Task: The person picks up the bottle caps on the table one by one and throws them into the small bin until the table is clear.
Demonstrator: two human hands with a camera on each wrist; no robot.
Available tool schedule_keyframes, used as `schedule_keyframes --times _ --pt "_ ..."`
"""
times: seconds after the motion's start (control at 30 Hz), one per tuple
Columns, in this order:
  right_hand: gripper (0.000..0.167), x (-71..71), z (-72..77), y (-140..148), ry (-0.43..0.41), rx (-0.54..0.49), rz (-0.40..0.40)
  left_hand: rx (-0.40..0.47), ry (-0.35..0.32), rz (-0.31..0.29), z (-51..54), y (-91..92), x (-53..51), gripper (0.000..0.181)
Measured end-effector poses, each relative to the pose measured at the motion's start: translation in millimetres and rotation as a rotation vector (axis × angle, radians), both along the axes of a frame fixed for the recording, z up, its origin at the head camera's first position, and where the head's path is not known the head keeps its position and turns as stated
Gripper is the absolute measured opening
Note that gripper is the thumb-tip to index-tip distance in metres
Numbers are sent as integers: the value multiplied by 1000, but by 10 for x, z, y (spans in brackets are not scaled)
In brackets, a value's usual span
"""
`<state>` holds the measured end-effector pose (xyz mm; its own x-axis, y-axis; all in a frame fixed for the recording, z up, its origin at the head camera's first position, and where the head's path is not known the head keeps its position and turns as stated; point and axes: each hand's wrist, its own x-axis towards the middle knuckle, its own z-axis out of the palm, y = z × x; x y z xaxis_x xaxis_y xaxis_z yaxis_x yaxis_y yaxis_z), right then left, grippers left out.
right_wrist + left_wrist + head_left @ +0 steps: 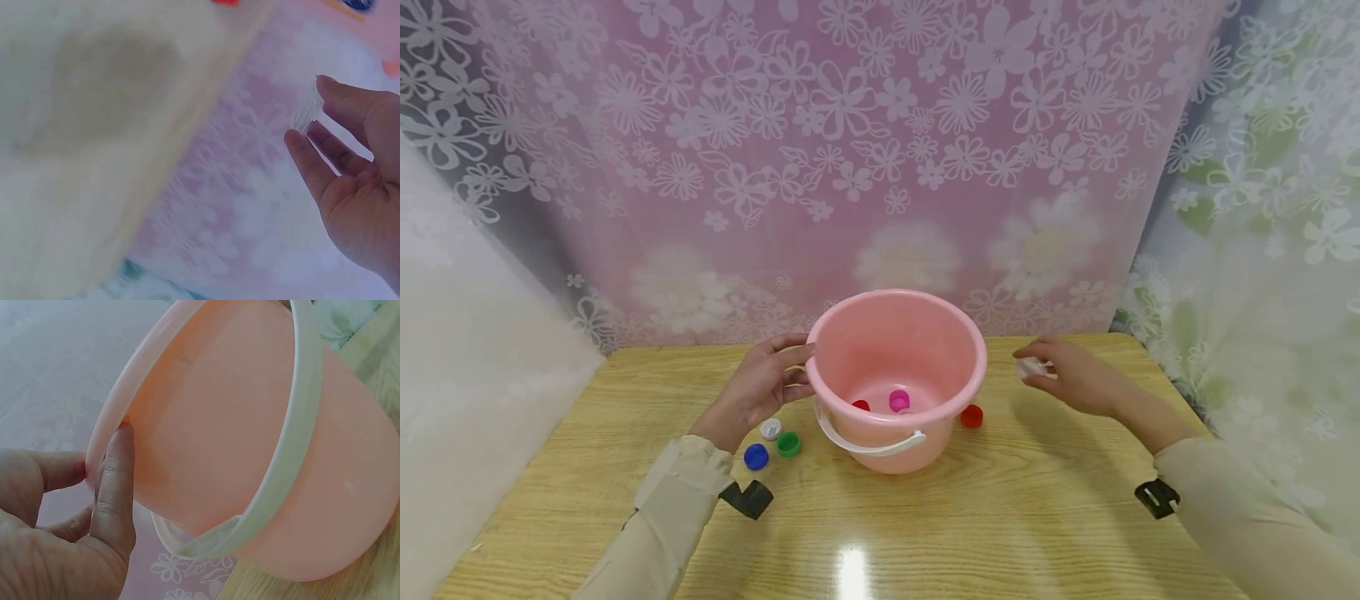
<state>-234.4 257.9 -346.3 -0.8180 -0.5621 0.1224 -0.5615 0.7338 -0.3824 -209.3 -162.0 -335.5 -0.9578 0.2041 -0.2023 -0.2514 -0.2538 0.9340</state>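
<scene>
A pink bucket (898, 358) stands upright on the wooden table, its white handle (880, 447) hanging down at the front. My left hand (766, 382) grips the bucket's left rim; in the left wrist view a finger (114, 487) lies under the rim edge and another touches its outer side. To the right of the bucket, my right hand (1078, 379) holds a whitish bottle cap (306, 111) between thumb and fingertips, raised off the table. Inside the bucket lie a magenta cap (898, 401) and a red cap (861, 405), partly hidden by the front rim.
Left of the bucket, a white cap (771, 429), a green cap (788, 443) and a blue cap (756, 456) lie on the table (1000, 517). Another red cap (972, 416) sits close by the bucket's right side. A flowered pink curtain (865, 167) hangs behind the table.
</scene>
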Motion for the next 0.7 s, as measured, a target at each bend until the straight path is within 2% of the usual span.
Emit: schedule_keyframes --times 0.13,0.3,0.5,0.7 --pt "36 -113 290 36 37 -1 -4 5 1 -1 0 -15 -4 40" --pt "35 -205 580 30 112 45 17 -6 4 3 12 -8 4 43" --pt "37 -260 835 -39 158 89 25 -8 -4 11 13 14 7 39" --pt "39 -308 1081 -186 150 87 -8 -3 -2 9 4 5 3 40"
